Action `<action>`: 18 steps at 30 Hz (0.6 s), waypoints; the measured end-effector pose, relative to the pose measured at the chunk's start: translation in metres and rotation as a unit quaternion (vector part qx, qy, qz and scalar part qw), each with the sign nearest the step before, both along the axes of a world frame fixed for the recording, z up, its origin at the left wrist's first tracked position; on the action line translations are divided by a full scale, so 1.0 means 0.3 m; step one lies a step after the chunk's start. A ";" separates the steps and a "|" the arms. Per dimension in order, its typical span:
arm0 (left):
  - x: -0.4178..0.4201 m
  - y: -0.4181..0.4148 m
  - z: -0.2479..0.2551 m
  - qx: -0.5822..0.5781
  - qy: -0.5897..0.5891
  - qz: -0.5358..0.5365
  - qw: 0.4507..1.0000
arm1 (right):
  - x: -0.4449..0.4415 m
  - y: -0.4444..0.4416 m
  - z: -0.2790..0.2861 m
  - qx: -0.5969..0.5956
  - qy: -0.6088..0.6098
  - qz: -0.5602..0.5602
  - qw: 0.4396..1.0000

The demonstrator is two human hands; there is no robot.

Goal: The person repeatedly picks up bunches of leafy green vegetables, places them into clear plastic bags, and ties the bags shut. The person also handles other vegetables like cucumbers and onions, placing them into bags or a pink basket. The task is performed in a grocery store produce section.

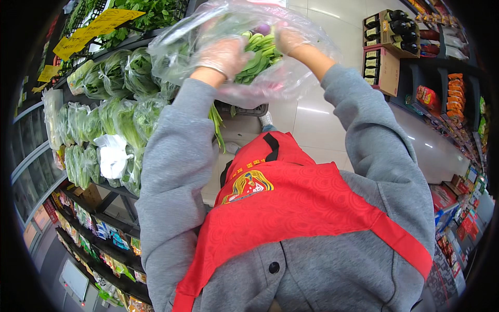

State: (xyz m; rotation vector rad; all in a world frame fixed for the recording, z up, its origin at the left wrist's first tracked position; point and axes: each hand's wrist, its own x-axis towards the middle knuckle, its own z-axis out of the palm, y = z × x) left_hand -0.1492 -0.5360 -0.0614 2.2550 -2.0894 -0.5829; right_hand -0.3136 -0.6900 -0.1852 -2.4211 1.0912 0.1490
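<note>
A large clear plastic bag (175, 50) spreads between my two hands at the top of the view. My left hand (224, 56), in a thin clear glove, is closed on the bag's plastic at its left part. Opposite it, my right hand (289, 39), also in a clear glove, grips the plastic near the bag's right part. Between the hands shows a bunch of leafy greens (257, 62) with pale stems; whether it lies inside the bag or beneath it I cannot tell. A small purple round thing (264, 29) sits just beyond the stems.
Bagged leafy vegetables (117, 113) fill the shelf at left, with a bundle of white plastic bags (113, 156) on them. Yellow signs (97, 27) bear writing. Below the bag is a black crate (247, 109). Cartons of bottles (384, 70) and snack shelves stand at right.
</note>
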 end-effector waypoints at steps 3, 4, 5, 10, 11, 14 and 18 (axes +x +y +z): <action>-0.055 -0.064 -0.061 0.031 0.040 0.016 0.999 | 0.014 -0.005 -0.085 0.022 0.005 -0.018 1.000; -0.056 -0.079 -0.094 0.044 0.039 0.028 0.998 | 0.019 -0.014 -0.110 0.047 0.029 -0.027 0.998; -0.055 -0.089 -0.135 0.047 0.043 0.040 0.997 | 0.021 -0.020 -0.135 0.071 0.053 -0.035 0.995; -0.117 -0.215 -0.296 0.029 0.082 0.063 0.994 | -0.059 -0.095 -0.463 0.098 -0.004 0.015 0.995; -0.124 -0.256 -0.345 0.056 0.067 0.040 0.995 | -0.083 -0.110 -0.567 0.094 -0.055 0.001 0.994; -0.077 -0.286 -0.661 0.068 0.038 0.076 0.994 | -0.034 -0.064 -0.433 0.067 -0.070 0.007 0.995; -0.045 -0.308 -0.808 0.065 0.001 0.075 0.995 | -0.058 -0.056 -0.365 0.181 -0.177 -0.029 0.967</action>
